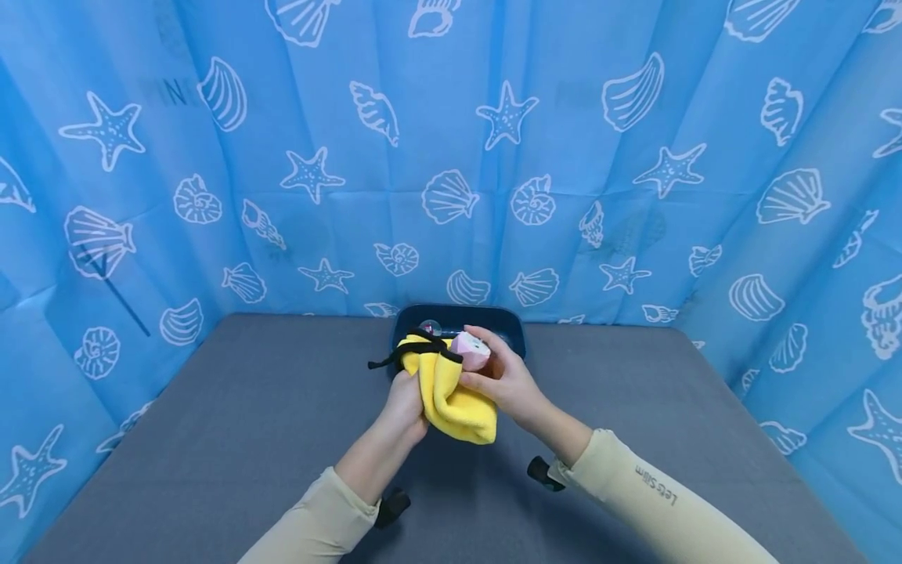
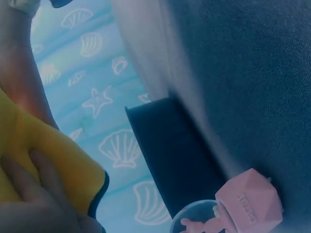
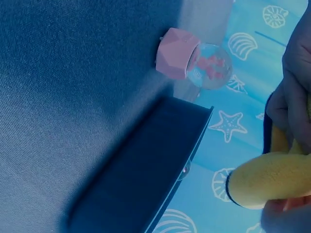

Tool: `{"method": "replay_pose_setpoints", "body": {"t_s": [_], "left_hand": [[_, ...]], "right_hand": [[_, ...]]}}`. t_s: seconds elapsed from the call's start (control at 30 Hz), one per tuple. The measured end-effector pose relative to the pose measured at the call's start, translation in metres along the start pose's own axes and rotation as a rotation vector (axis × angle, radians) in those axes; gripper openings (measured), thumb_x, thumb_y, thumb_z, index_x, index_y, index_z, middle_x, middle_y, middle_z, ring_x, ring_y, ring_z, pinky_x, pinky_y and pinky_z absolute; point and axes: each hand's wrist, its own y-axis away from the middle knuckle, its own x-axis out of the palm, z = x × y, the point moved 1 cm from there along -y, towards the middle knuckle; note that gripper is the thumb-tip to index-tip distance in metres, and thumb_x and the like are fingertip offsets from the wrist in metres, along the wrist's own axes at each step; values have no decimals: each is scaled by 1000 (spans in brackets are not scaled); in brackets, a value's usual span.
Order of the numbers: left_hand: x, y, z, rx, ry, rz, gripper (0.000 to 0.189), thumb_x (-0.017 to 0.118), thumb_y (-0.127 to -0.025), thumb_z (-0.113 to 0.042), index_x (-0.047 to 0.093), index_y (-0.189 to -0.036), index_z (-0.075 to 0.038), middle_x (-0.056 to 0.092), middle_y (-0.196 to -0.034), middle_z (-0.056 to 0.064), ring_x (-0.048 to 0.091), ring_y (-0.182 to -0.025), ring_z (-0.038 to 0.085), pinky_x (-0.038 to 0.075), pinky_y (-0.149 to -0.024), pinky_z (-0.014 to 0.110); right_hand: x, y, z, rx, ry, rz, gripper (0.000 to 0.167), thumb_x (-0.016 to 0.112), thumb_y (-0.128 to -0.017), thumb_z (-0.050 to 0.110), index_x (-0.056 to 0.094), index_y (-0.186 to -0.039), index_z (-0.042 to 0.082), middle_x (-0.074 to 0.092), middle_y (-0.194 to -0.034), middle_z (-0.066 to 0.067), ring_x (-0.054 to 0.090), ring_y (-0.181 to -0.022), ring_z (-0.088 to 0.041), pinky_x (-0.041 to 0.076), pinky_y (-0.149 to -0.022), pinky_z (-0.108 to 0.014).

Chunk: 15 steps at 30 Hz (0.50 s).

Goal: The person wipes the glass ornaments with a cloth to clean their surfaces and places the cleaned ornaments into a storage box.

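My left hand [image 1: 407, 399] grips a yellow cloth [image 1: 458, 411] with black edging, its lower part hanging over the hand. A black strip trails from the cloth's upper left. My right hand [image 1: 520, 390] holds a faceted pink object [image 1: 468, 352] with a white face against the cloth; its far part is hidden. The left wrist view shows the left fingers [image 2: 43, 179] lying over the yellow fabric. A pink-based snow globe [image 3: 177, 53] with pink figures inside stands on the table beside the box, concealed behind the hands and cloth in the head view.
Behind the hands, a dark blue box [image 1: 521, 333] stands at the table's back edge. A clear globe [image 1: 431, 327] shows inside it. The grey table [image 1: 282, 439] is backed by a blue shell-patterned curtain [image 1: 507, 157].
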Motion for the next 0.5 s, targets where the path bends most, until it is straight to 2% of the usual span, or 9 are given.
{"method": "replay_pose_setpoints", "body": {"t_s": [0.1,0.2,0.33,0.4,0.5], "left_hand": [[0,-1,0,5,-23,-19,12,52,-100,-11,50,-106,-1,55,-89,3,58,-77,8,51,-68,20],[-3,-2,-1,-1,-40,-9,16,53,-101,-13,49,-109,0,55,-90,4,60,-76,9,52,-69,21],[-9,-3,-5,-58,-7,46,28,55,-101,-27,49,-113,-2,58,-92,4,62,-80,10,53,-74,23],[-13,-3,-8,-94,27,72,31,56,-99,-35,53,-108,-6,60,-90,2,62,-79,9,53,-74,22],[-19,-1,-12,-131,26,115,35,55,-97,-49,57,-90,-14,57,-76,-2,55,-61,8,46,-54,20]], "right_hand": [[2,1,2,44,-10,-33,63,63,-92,1,29,-146,0,51,-121,-24,55,-97,-24,52,-84,-26],[2,2,3,70,-24,-85,56,63,-91,1,33,-138,-3,55,-118,-21,56,-96,-22,52,-84,-26],[-2,2,4,14,-74,-133,45,61,-90,1,39,-129,-6,61,-113,-14,60,-93,-17,51,-86,-27],[-5,2,5,-24,-102,-145,43,59,-91,0,39,-128,-5,63,-107,-10,62,-90,-16,50,-88,-27],[-10,1,6,-48,-130,-153,41,56,-93,1,38,-130,-2,62,-101,-6,62,-86,-15,51,-87,-28]]}}
